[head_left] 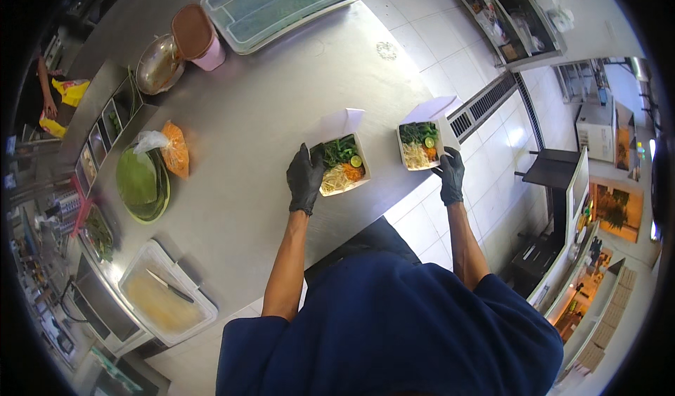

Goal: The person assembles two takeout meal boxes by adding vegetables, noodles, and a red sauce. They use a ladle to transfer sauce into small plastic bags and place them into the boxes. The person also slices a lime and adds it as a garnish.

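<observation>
Two white paper takeaway boxes stand near the table's right edge with their lids up. My left hand [304,179], in a black glove, grips the left side of the left box [344,121]. At the near right corner of the right box [448,134], my gloved right hand [451,176] has its fingers closed on the wall. Each box holds dark leafy greens [340,148], pale bean sprouts [341,176], shredded orange carrot and a cut lime [356,161]. My fingertips are partly hidden by the box walls.
On the steel table [281,86] are a lidded clear tub [281,9], a brown-lidded container [193,34], a metal bowl [160,65], a bag of shredded carrot [176,150] and green leaves [140,181]. A knife [172,287] lies on a plastic tub [204,315]. Another person's arm [48,90] shows far left.
</observation>
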The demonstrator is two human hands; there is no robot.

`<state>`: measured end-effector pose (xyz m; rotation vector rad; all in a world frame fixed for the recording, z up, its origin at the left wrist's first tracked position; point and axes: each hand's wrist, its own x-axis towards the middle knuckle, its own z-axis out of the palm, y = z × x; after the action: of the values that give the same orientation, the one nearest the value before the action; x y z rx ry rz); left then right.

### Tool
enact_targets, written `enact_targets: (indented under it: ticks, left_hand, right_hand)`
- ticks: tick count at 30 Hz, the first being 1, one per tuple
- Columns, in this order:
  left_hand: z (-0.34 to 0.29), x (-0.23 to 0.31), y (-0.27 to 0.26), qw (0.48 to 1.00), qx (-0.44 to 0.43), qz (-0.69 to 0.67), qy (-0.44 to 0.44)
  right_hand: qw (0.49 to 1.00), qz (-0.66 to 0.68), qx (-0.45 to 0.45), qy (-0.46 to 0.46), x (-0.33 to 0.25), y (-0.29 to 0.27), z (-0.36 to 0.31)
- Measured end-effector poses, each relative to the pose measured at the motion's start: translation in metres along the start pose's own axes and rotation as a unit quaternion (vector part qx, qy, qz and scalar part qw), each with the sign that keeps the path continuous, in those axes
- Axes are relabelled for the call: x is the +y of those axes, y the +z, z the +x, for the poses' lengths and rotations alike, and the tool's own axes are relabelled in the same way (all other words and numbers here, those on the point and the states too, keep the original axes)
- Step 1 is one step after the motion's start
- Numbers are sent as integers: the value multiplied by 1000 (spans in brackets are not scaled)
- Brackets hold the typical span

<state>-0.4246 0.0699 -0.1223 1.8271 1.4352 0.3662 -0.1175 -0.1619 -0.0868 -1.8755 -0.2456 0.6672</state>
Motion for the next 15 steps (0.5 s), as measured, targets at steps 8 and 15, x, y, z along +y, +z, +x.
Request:
enact_targets:
  ticks: [8, 15]
  left_hand:
    - [-5, -6, -4, 953, -52, -254, -158]
    - [-36, 2, 18, 960, -27, -275, 56]
  right_hand:
    - [999, 18, -13, 41, 18, -37, -13]
    - [990, 48, -101, 87, 34, -56, -12]
